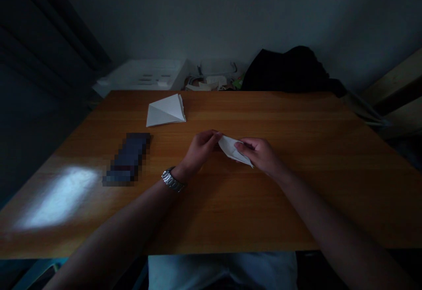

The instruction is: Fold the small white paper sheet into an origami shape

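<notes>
A small folded piece of white paper (234, 150) is held between my two hands above the middle of the wooden table (231, 211). My left hand (203, 147), with a metal watch (172, 180) on its wrist, pinches the paper's left end. On the other side, my right hand (259, 152) grips the right part, its thumb on top. The fingers beneath the paper are partly hidden. Farther back on the left lies another folded white paper (165, 110), apart from both hands.
Left of my hands, a dark pixelated rectangular object (128, 158) rests on the table. Beyond the far edge are a white plastic container (151, 73), some small clutter (211, 82) and a black cloth-like heap (286, 71). A bright patch of light falls on the table's left side.
</notes>
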The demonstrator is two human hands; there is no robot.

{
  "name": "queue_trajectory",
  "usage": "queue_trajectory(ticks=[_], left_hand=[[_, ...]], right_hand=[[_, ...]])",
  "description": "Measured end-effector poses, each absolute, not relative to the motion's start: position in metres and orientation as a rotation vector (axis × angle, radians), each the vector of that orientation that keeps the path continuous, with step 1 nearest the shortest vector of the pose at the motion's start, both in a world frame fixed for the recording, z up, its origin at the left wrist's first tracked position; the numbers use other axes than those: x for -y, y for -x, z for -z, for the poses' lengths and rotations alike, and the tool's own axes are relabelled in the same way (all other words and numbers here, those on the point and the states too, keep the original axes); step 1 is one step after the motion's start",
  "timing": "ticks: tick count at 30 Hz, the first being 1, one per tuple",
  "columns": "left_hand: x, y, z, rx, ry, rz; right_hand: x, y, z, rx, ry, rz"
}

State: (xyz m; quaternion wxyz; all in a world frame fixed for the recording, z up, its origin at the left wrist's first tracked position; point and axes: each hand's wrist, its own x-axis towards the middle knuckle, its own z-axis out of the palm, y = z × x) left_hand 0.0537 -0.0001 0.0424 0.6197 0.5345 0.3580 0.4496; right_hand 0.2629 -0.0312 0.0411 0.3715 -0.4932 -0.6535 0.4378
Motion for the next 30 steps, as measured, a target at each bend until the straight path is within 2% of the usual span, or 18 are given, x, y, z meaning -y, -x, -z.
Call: queue_trajectory(ticks=[14,23,30], left_hand=[[0.0007,-0.0519,-0.047,-0.845,-1.541,-1.022],[-0.0009,-0.0502,-0.0463,-0.821,-1.495,-0.989],[-0.0033,-0.0468,-0.0423,-0.892,-1.817,-0.967]], right_hand=[[0.0297,-0.2635,-0.0409,1.703,1.291,-1.077],[0.0295,-0.2652,-0.0388,1.753,1.254,-1.1],[0.0303,-0.2647,-0.0398,1.858,1.249,-1.009]])
